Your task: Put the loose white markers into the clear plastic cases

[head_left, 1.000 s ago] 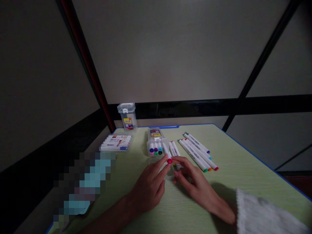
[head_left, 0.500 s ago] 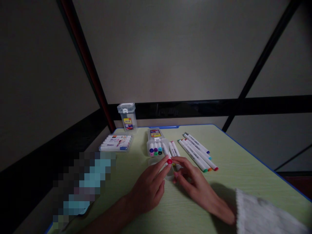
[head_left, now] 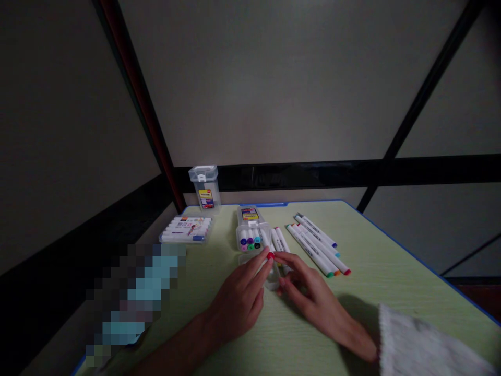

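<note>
My left hand (head_left: pixel 240 295) pinches a white marker by its red end (head_left: pixel 270 255) between the fingertips. The marker's body points away from me into an open clear plastic marker case (head_left: pixel 250 215) lying on its back. Several markers lie in the case, with purple, blue, pink, green and black ends (head_left: pixel 250 242) towards me. My right hand (head_left: pixel 309 287) is curled at the right side of the case's open lid (head_left: pixel 272 282); its thumb is at the lid's edge and its index fingertip is by the red end. Its other fingers are partly hidden.
Two loose markers (head_left: pixel 280 240) lie right of the case, and several more (head_left: pixel 313 245) are fanned further right. A closed clear case (head_left: pixel 205 190) stands at the back left. A flat marker pack (head_left: pixel 187 230) lies before it. A blurred-out pale blue object (head_left: pixel 144 292) is at left.
The red-ended marker has slid slightly away from me and left, further into the case, with my left fingertips following. My right hand has barely moved.
</note>
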Available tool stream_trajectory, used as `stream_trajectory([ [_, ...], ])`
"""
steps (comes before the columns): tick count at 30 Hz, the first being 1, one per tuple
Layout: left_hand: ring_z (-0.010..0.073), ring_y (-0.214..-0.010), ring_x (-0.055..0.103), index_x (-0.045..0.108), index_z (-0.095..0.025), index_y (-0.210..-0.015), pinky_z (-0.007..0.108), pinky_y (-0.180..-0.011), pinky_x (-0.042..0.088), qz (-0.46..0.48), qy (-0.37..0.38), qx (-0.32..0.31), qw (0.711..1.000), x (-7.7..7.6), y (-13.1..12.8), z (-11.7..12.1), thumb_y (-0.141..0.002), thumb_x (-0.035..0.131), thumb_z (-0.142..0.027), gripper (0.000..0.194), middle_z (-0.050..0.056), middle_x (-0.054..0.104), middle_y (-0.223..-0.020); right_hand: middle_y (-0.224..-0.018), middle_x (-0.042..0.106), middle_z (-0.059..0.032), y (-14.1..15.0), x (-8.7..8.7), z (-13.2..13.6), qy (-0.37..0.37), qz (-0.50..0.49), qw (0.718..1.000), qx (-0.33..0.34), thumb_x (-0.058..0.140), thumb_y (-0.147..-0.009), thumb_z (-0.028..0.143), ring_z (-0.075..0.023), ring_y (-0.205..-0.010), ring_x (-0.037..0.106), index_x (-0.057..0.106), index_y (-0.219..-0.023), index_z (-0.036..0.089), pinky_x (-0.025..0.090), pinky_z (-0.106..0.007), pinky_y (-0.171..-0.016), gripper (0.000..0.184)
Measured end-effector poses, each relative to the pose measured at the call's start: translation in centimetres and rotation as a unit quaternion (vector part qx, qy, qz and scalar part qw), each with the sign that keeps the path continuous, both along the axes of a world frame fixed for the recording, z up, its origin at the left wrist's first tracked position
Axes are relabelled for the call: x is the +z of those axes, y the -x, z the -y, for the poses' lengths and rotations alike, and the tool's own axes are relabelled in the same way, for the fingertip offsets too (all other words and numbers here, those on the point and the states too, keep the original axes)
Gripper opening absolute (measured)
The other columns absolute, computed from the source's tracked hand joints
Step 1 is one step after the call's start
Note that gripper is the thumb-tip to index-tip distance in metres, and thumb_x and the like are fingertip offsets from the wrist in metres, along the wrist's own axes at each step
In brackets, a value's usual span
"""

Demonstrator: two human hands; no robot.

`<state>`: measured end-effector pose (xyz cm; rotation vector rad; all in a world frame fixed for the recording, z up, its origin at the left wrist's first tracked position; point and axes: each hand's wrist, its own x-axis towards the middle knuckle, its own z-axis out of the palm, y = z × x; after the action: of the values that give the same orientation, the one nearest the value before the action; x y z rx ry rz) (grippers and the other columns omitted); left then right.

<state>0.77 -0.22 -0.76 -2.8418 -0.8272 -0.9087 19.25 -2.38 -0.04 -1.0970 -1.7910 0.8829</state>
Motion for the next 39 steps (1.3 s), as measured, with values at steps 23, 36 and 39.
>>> stream_trajectory([
  [23,0.0218,-0.122,0.042,0.039,-0.012,-0.125,0.04,-0.097,0.042,0.04,-0.002,0.0,0.999,0.11,0.11,-0.08,-0.08,0.04,-0.004,0.045,0.016,0.045,-0.131,-0.074,0.058,-0.0018,0.33,0.35,-0.08,-0.052,0.063,0.997,-0.01,0.043,-0.083,0.015,-0.0144,-0.058,0.051,0.053,-0.1,0.018,0.042,-0.027,-0.053,0.02],
  [36,0.0229,-0.119,0.045,0.043,-0.011,-0.121,0.04,-0.095,0.043,0.029,0.006,0.0,1.0,0.27,0.0,-0.17,-0.078,0.041,-0.005,0.044,0.016,0.049,-0.128,-0.076,0.058,-0.0025,0.42,0.43,-0.24,-0.082,0.101,0.991,0.009,0.044,-0.083,0.013,-0.0162,-0.065,0.054,0.053,-0.084,0.02,0.043,-0.029,-0.059,0.012],
  [39,0.0231,-0.119,0.044,0.042,-0.011,-0.121,0.041,-0.096,0.043,0.03,0.012,0.003,0.999,0.32,-0.04,-0.2,-0.077,0.041,-0.005,0.045,0.016,0.048,-0.129,-0.08,0.059,-0.0035,0.44,0.22,-0.27,-0.088,0.1,0.991,0.023,0.043,-0.084,0.012,-0.0176,-0.071,0.055,0.053,-0.084,0.02,0.045,-0.031,-0.065,0.013],
])
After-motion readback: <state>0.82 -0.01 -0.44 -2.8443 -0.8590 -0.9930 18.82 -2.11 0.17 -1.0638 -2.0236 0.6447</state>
